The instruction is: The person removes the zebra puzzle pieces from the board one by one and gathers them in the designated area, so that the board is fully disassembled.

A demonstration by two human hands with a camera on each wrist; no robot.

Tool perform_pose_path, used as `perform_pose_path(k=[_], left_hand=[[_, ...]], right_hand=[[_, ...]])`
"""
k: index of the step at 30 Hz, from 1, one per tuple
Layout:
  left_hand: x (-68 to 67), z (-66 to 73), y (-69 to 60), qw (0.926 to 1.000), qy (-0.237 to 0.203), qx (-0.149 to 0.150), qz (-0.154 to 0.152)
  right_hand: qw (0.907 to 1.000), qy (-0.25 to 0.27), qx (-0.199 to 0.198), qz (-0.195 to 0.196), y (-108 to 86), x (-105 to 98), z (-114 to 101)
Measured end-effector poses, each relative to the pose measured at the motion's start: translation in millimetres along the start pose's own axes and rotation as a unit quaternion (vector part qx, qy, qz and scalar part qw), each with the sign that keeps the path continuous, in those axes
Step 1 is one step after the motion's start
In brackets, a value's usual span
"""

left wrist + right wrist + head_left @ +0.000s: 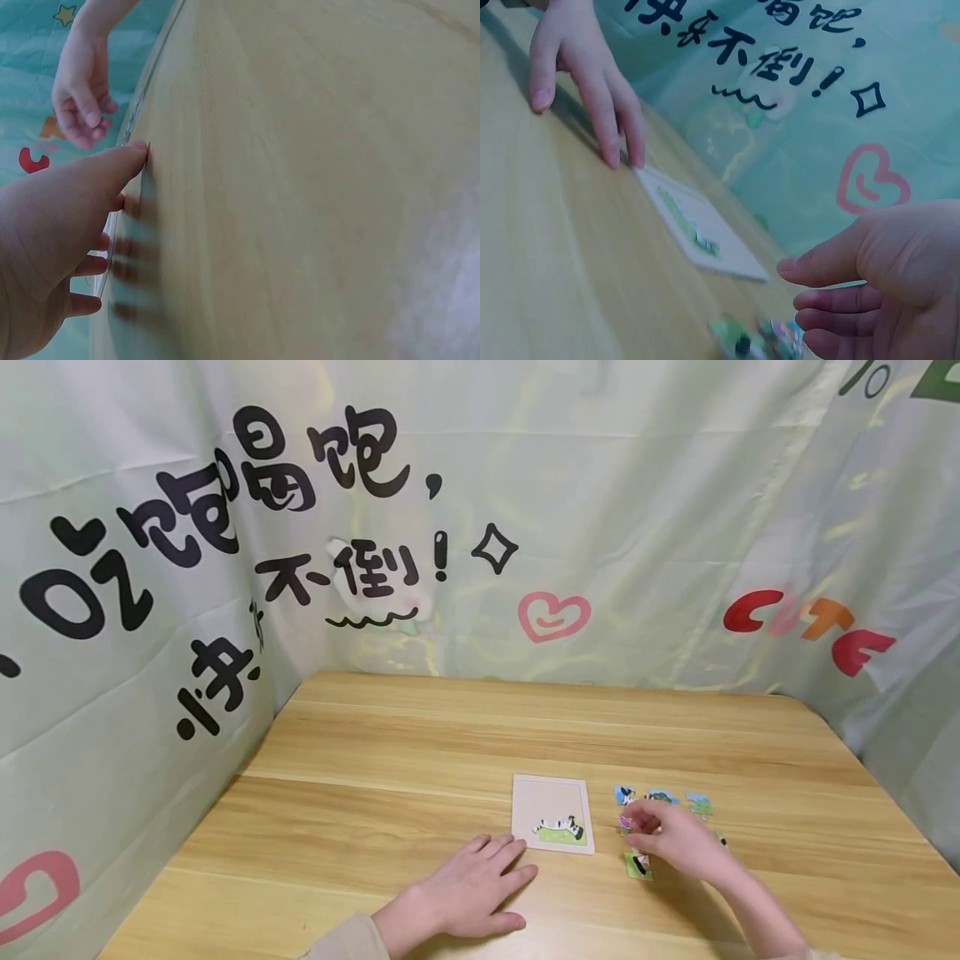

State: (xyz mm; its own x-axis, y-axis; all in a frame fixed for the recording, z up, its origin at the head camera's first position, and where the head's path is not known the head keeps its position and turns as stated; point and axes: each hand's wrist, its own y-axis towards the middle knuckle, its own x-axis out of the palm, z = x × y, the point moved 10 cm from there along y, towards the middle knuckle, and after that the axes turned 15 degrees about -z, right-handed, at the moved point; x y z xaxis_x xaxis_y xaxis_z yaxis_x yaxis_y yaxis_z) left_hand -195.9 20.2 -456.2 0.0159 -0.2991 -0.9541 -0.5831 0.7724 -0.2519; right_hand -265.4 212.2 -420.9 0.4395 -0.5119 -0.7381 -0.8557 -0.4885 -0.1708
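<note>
A square puzzle tray with a pale rim lies flat on the table. Inside it, near the lower right, is a piece printed with a black-and-white animal on green. My left hand rests palm down with fingers spread, its fingertips at the tray's lower left corner. To the right of the tray, my right hand hovers over loose puzzle pieces, thumb and loosely bent fingers apart with nothing seen between them. Around it show a green piece, a blue piece and a tree piece; others are partly hidden.
The wooden table extends around the tray and pieces. A pale printed curtain with black lettering, a pink heart and coloured letters hangs behind the table and along its sides.
</note>
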Motion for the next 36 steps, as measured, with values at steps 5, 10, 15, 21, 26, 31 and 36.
perform_pose_path(k=[5, 10, 15, 21, 26, 31, 36], left_hand=[[-0.5, 0.1, 0.0, 1.0000, 0.001, 0.001, -0.002], [-0.1, 0.7, 0.7, 1.0000, 0.004, 0.003, -0.003], [0.7, 0.4, 1.2, 1.0000, 0.002, 0.002, -0.005], [0.8, 0.6, 1.1, 0.9999, 0.010, 0.001, 0.003], [2.1, 0.9, 2.0, 1.0000, 0.010, 0.003, 0.000], [2.5, -0.4, 1.9, 1.0000, 0.003, 0.001, -0.003], [2.3, 0.1, 1.4, 1.0000, 0.003, 0.002, -0.002]], right_hand=[[0.9998, 0.013, -0.010, -0.005, 19.2, -1.0, -15.8], [0.9978, 0.050, -0.038, -0.022, 38.1, 9.3, -26.3], [0.9945, 0.076, -0.058, -0.044, 54.9, 24.8, -33.9], [0.9954, 0.052, -0.058, -0.055, 68.9, 40.7, -40.7], [0.9979, 0.000, -0.034, -0.055, 72.6, 49.7, -39.3], [0.9969, -0.032, -0.041, -0.058, 72.1, 54.3, -44.4], [0.9967, -0.045, -0.037, -0.057, 70.1, 56.0, -47.6]])
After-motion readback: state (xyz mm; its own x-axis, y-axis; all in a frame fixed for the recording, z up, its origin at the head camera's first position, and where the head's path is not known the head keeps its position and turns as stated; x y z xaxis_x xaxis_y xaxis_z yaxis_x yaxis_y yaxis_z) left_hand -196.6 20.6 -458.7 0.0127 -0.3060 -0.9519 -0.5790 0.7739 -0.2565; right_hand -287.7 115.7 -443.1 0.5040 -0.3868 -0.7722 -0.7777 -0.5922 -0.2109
